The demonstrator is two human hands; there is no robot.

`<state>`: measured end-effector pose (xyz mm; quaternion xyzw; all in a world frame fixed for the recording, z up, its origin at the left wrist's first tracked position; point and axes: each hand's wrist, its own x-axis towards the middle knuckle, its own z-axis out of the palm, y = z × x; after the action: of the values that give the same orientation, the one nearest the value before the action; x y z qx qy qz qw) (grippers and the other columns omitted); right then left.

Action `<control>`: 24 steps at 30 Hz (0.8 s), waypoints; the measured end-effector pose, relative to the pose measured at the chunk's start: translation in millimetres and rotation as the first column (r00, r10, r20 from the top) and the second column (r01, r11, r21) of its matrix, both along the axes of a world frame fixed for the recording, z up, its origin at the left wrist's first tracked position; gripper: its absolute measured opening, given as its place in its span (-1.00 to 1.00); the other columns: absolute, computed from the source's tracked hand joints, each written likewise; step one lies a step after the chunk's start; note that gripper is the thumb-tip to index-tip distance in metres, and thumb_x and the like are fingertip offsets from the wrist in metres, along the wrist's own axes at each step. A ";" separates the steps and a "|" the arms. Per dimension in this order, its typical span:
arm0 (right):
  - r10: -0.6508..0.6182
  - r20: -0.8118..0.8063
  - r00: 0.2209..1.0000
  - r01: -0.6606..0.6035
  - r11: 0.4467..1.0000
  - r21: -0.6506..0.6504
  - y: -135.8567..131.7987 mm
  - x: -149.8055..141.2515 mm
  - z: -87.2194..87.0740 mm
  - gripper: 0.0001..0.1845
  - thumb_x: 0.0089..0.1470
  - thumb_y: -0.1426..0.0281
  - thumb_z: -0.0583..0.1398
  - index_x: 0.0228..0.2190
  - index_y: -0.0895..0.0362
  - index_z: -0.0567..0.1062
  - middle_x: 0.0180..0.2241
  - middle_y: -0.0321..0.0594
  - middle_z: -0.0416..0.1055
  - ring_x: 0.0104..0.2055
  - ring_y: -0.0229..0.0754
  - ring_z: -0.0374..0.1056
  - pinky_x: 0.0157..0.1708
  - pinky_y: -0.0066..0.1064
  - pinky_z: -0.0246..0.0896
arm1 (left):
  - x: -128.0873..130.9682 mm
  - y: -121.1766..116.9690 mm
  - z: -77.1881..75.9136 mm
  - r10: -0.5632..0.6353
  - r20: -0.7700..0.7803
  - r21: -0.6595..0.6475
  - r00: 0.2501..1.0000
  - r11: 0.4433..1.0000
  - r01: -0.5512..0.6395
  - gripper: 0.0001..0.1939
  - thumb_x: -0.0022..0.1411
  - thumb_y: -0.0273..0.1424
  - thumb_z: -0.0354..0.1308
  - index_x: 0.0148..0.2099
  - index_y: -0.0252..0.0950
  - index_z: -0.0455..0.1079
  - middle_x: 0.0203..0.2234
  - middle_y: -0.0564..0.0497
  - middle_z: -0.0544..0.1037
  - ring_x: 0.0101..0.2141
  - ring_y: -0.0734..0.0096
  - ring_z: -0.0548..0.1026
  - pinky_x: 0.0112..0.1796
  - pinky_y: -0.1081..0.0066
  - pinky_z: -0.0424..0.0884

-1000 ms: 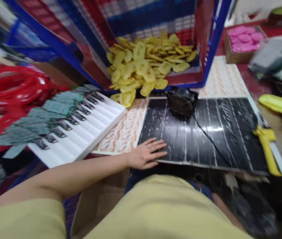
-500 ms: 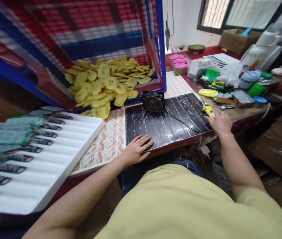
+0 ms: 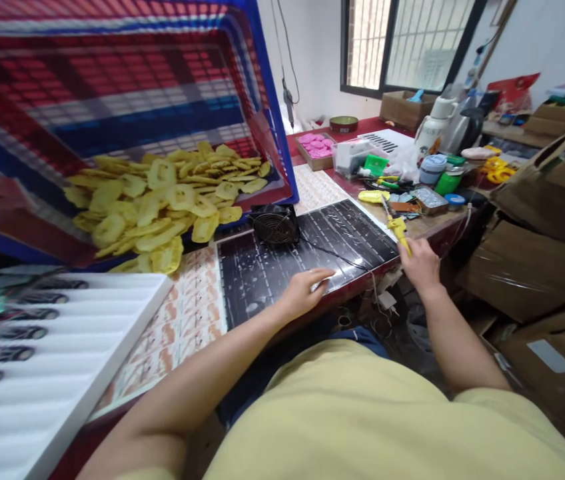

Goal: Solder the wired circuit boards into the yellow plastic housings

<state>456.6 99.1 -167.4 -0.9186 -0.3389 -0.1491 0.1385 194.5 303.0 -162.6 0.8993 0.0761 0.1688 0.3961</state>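
The yellow tool (image 3: 397, 227) slants away and left, tip foremost, gripped in the right hand (image 3: 421, 267); the left hand (image 3: 304, 293), palm down, bends loosely open.

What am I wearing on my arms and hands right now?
Your left hand and right hand are ungloved, and both forearms are uncovered. The short sleeves belong to a pale yellow shirt. I see no watch; any ring is too small to tell.

The red table (image 3: 371, 125) has a patterned sheet (image 3: 182, 313) and a black mat (image 3: 262, 277) along its near side, a blue basket (image 3: 285, 157) just behind. Farther back I see a tin (image 3: 343, 125), a carton (image 3: 402, 112) and a white flask (image 3: 432, 133).
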 end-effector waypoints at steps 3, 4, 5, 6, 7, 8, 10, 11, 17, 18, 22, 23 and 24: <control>0.087 0.059 0.994 -0.092 0.992 0.088 -9.7 -36.0 1.3 -0.50 0.52 0.18 0.00 0.14 0.10 0.63 -0.05 0.02 0.49 -0.22 -0.14 0.45 -0.30 -0.40 0.22 | 77.7 -49.7 21.5 -0.011 -0.075 -0.602 0.997 0.798 -0.037 -0.60 0.43 -0.31 0.33 0.24 -0.36 0.59 0.22 -0.23 0.68 0.21 0.07 0.65 0.30 0.10 0.55; 0.121 0.083 0.989 -0.130 0.985 0.111 -11.5 -47.2 0.5 -0.50 0.53 0.17 0.00 0.14 0.09 0.62 -0.05 0.01 0.50 -0.22 -0.15 0.46 -0.29 -0.41 0.24 | 97.6 -66.1 28.4 -0.014 -0.067 -0.760 0.998 0.648 -0.042 -0.61 0.43 -0.32 0.35 0.22 -0.36 0.58 0.18 -0.21 0.70 0.13 0.13 0.69 0.22 0.19 0.59; 0.153 0.107 0.982 -0.167 0.977 0.130 -12.9 -56.7 -0.7 -0.50 0.53 0.17 0.00 0.15 0.10 0.62 -0.06 0.01 0.51 -0.22 -0.15 0.47 -0.29 -0.41 0.25 | 112.9 -80.7 35.4 0.003 -0.076 -0.863 0.997 0.501 -0.067 -0.69 0.44 -0.33 0.35 0.15 -0.37 0.59 0.08 -0.20 0.74 0.01 0.21 0.72 0.08 0.30 0.63; 0.185 0.130 0.974 -0.203 0.968 0.146 -14.3 -63.7 -2.2 -0.50 0.54 0.17 0.00 0.17 0.10 0.61 -0.06 0.01 0.53 -0.22 -0.15 0.48 -0.29 -0.42 0.27 | 123.4 -92.6 42.4 0.038 -0.091 -0.923 0.995 0.372 -0.098 -0.77 0.47 -0.34 0.32 0.06 -0.38 0.59 -0.04 -0.18 0.76 -0.12 0.29 0.73 -0.06 0.40 0.62; 0.217 0.152 0.964 -0.240 0.958 0.157 -16.2 -67.9 -3.9 -0.49 0.54 0.18 -0.01 0.19 0.10 0.60 -0.06 0.00 0.55 -0.21 -0.15 0.50 -0.28 -0.42 0.29 | 129.3 -101.4 49.9 0.085 -0.113 -0.954 0.990 0.270 -0.132 -0.83 0.51 -0.36 0.28 -0.02 -0.38 0.58 -0.15 -0.14 0.76 -0.25 0.36 0.70 -0.19 0.46 0.57; 0.251 0.172 0.953 -0.278 0.947 0.162 -18.9 -69.1 -5.5 -0.50 0.55 0.19 -0.01 0.20 0.09 0.60 -0.06 -0.01 0.58 -0.18 -0.16 0.52 -0.26 -0.43 0.31 | 131.1 -106.9 57.9 0.146 -0.137 -0.966 0.980 0.199 -0.165 -0.85 0.54 -0.38 0.23 -0.09 -0.36 0.55 -0.25 -0.10 0.74 -0.35 0.41 0.66 -0.28 0.49 0.52; 0.327 0.204 0.923 -0.360 0.920 0.153 -27.5 -62.4 -8.7 -0.51 0.55 0.22 0.00 0.20 0.06 0.62 -0.06 -0.07 0.63 -0.14 -0.18 0.56 -0.21 -0.45 0.34 | 125.1 -108.3 75.5 0.272 -0.153 -0.974 0.950 0.123 -0.191 -0.81 0.59 -0.44 0.15 -0.16 -0.34 0.50 -0.37 -0.02 0.69 -0.42 0.47 0.61 -0.31 0.51 0.48; 0.364 0.218 0.906 -0.398 0.907 0.139 -33.2 -54.6 -9.9 -0.53 0.55 0.22 0.01 0.16 0.04 0.64 -0.08 -0.10 0.66 -0.14 -0.20 0.57 -0.19 -0.46 0.35 | 118.8 -105.5 84.7 0.310 -0.148 -0.975 0.939 0.110 -0.190 -0.79 0.61 -0.46 0.12 -0.18 -0.33 0.47 -0.41 0.00 0.68 -0.42 0.47 0.62 -0.28 0.50 0.49; 0.464 0.314 0.828 -0.499 0.866 0.034 -64.5 46.9 20.0 -0.50 0.49 0.16 0.08 -0.32 0.03 0.73 -0.38 -0.16 0.66 -0.35 -0.19 0.47 -0.14 -0.30 0.28 | 68.4 -84.2 120.5 0.365 -0.122 -0.978 0.923 0.114 -0.174 -0.69 0.65 -0.48 -0.01 -0.21 -0.35 0.43 -0.50 0.01 0.61 -0.43 0.33 0.66 -0.05 0.19 0.63; 0.458 0.335 0.823 -0.496 0.868 0.030 -67.3 69.9 35.3 -0.45 0.49 0.12 0.06 -0.38 0.04 0.71 -0.41 -0.15 0.65 -0.38 -0.19 0.44 -0.10 -0.27 0.28 | 60.8 -83.7 121.3 0.366 -0.122 -0.977 0.923 0.117 -0.176 -0.68 0.65 -0.48 -0.02 -0.21 -0.36 0.44 -0.51 0.01 0.61 -0.44 0.33 0.66 -0.07 0.19 0.64; 0.358 0.434 0.827 -0.435 0.896 0.092 -79.1 150.4 109.7 -0.08 0.43 -0.24 -0.15 -0.71 0.04 0.43 -0.59 -0.01 0.48 -0.51 -0.24 0.23 -0.12 -0.09 0.20 | 39.0 -86.6 114.8 0.357 -0.116 -0.982 0.927 0.098 -0.160 -0.65 0.66 -0.51 -0.07 -0.20 -0.37 0.45 -0.53 0.02 0.60 -0.48 0.38 0.65 -0.28 0.36 0.60; 0.332 0.453 0.827 -0.425 0.897 0.118 -82.7 162.1 123.7 -0.04 0.39 -0.32 -0.20 -0.77 0.01 0.31 -0.63 0.00 0.42 -0.55 -0.26 0.15 -0.16 -0.06 0.17 | 36.0 -87.3 112.0 0.356 -0.101 -0.987 0.929 0.085 -0.140 -0.64 0.66 -0.51 -0.08 -0.20 -0.37 0.45 -0.53 0.02 0.60 -0.48 0.40 0.65 -0.31 0.39 0.60; 0.325 0.465 0.824 -0.429 0.893 0.137 -86.1 168.9 132.5 -0.02 0.32 -0.40 -0.25 -0.82 -0.03 0.19 -0.71 -0.04 0.30 -0.60 -0.29 0.02 -0.21 -0.03 0.14 | 33.9 -87.5 109.2 0.355 -0.077 -0.991 0.932 0.073 -0.110 -0.65 0.67 -0.50 -0.07 -0.20 -0.36 0.45 -0.52 0.01 0.60 -0.48 0.40 0.65 -0.32 0.40 0.59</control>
<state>625.5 13.0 -34.9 -0.7536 -0.5167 -0.3564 0.1952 228.4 215.5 -53.5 0.3637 0.2742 0.2189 0.8629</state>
